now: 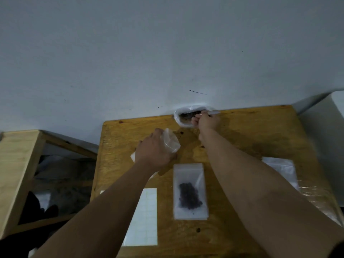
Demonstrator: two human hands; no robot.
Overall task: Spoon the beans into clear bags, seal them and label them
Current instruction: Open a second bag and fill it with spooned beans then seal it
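**While One Bag Lay Filled, the Next Was Held Ready for Beans**

Where the worktop (242, 138) came nearest the person, a white label sheet (144, 216) lay flat at the left. Just right of it lay a filled bag (189, 170) with a dark heap of beans (189, 196) in its lower half. Whether its strip was pressed closed could not be told, and no label showed on it. Further right, near the edge, rested a stack of empty bags (279, 168).

Beyond these, the left hand (154, 148) gripped an empty clear bag (171, 140), fingers curled round its side so that the bag stuck out to the right, toward the sack. Farthest off, against the wall, the right hand (206, 121) was closed on the handle of a spoon (212, 113), whose bowl reached into a white sack (178, 118) of dark beans.

The clear bag looked thin, limp and slippery. It would probably collapse unless pinched at the rim on both sides of the mouth, just below the seal strip. The beans seemed small, hard and apt to roll, so a level spoonful carried low over the worktop would likely spill least. A filled bag should be light and floppy, best lifted by its top edge.
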